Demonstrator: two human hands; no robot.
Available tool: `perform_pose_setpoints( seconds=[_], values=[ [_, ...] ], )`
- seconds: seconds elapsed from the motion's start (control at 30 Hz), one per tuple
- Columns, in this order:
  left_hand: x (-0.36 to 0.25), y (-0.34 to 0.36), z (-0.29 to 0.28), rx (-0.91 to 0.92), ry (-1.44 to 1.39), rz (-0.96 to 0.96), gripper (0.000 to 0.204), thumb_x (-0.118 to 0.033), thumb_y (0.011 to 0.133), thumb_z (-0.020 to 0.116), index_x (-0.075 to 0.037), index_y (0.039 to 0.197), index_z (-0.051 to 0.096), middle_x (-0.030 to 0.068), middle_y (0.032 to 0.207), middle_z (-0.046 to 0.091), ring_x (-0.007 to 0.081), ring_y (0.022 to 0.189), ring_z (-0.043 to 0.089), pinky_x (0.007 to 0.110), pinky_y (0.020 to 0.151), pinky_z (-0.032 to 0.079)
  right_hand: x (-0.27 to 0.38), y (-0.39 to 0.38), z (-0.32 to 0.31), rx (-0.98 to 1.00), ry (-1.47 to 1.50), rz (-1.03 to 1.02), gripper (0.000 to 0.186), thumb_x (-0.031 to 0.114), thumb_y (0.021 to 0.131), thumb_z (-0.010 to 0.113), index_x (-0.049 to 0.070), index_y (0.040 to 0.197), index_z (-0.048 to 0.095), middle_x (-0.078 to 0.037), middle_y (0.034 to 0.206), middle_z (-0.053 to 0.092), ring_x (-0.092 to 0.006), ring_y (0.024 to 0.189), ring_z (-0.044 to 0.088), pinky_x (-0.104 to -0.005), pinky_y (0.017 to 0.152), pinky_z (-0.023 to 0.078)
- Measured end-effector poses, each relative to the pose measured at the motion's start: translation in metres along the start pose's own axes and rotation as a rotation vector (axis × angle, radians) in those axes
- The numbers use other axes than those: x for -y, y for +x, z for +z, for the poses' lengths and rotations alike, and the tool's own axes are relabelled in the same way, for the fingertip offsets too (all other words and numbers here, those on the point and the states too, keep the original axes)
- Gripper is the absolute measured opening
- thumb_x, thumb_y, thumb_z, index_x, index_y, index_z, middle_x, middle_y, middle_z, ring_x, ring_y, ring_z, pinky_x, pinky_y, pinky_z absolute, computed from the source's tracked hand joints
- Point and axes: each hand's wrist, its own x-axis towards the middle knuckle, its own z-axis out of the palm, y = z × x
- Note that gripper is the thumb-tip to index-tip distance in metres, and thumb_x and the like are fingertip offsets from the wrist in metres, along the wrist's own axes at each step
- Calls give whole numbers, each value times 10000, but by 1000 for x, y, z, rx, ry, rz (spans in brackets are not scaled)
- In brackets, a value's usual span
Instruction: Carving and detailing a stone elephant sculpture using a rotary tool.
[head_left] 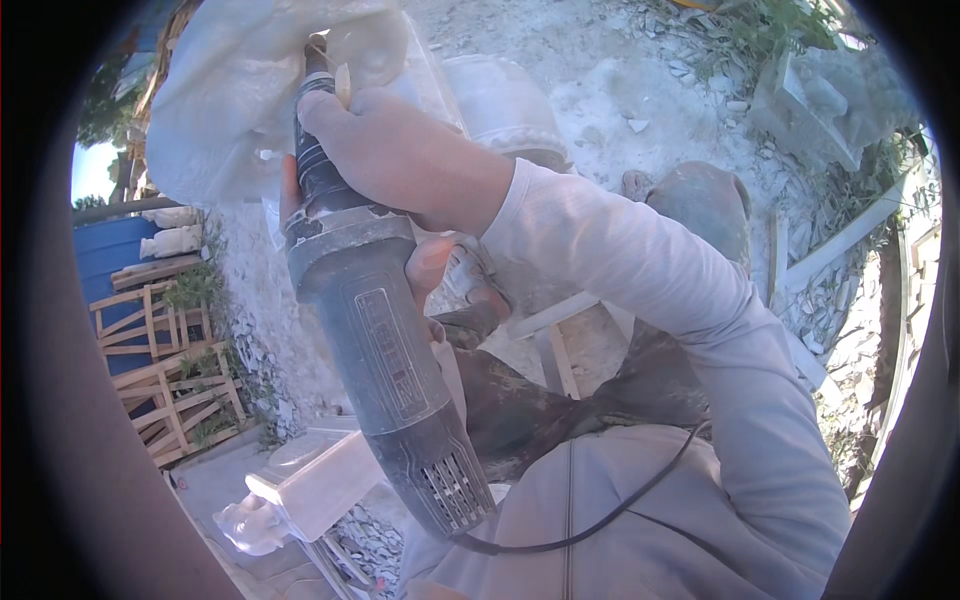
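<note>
A dark, dusty straight grinder [375, 340] lies slantwise before me, its nose away from me. My right hand [410, 150] grips its narrow neck from the right, thumb on top. Under the motor body, my left hand [430, 265] supports the tool; only its fingers show on the right side, and the rest is hidden. The tip [317, 48] reaches over a large white stone piece [215, 105] with rounded, hollowed surfaces. Whether the tip touches the stone, I cannot tell. A black cable [600, 520] runs from the grinder's rear across my clothing.
A rounded white block [505, 100] stands beyond my right wrist. At lower left is a carved white stone piece [300, 490]. Wooden crates [175, 380] and a blue panel [110, 255] stand at left. Stone chips and pale boards [850, 240] lie on the dusty ground at right.
</note>
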Motion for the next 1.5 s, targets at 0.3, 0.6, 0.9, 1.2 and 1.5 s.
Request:
perform_pose_setpoints(
  seconds=[0.3, 0.6, 0.9, 1.2, 1.5],
  values=[
    [-13, -12, 0, -5, 4, -50, 1389, -620, 561, 971, -21, 1583, 244, 209, 1509, 432, 318, 1365, 509, 450, 1137, 461, 6, -4, 5, -54, 84, -6, 545, 413, 1040, 472, -94, 1035, 670, -137, 927, 696, -193, 845, 648, -345, 797, 508],
    [-20, -15, 0, -26, 13, -104, 1407, -654, 557, 957, -10, 1587, 245, 210, 1482, 465, 310, 1346, 532, 454, 1138, 460, 7, -6, 9, 1, 159, 117, 556, 414, 1038, 479, -109, 998, 663, -119, 896, 677, -183, 813, 632, -344, 764, 507],
    [-19, -12, -5, -5, 30, -80, 1428, -713, 587, 908, 26, 1592, 212, 212, 1449, 507, 297, 1323, 552, 425, 1139, 452, 23, -11, 10, 12, 335, 230, 545, 429, 1053, 476, -81, 1016, 666, -94, 881, 671, -160, 793, 623, -325, 764, 505],
    [-22, -8, -14, 111, -148, -92, 1311, -309, 607, 1023, -99, 1623, 223, 188, 1464, 488, 301, 1265, 609, 427, 1058, 561, 35, -18, 2, -21, 167, 159, 569, 433, 1057, 445, -85, 974, 666, -103, 853, 679, -164, 794, 632, -332, 783, 499],
    [-14, -6, -3, 89, -7, 3, 1288, -432, 619, 981, -63, 1609, 243, 192, 1458, 499, 295, 1273, 601, 411, 1066, 542, 18, -9, -4, 2, 42, 66, 524, 402, 1035, 472, -82, 980, 667, -133, 890, 689, -189, 805, 641, -340, 798, 504]
  ],
)
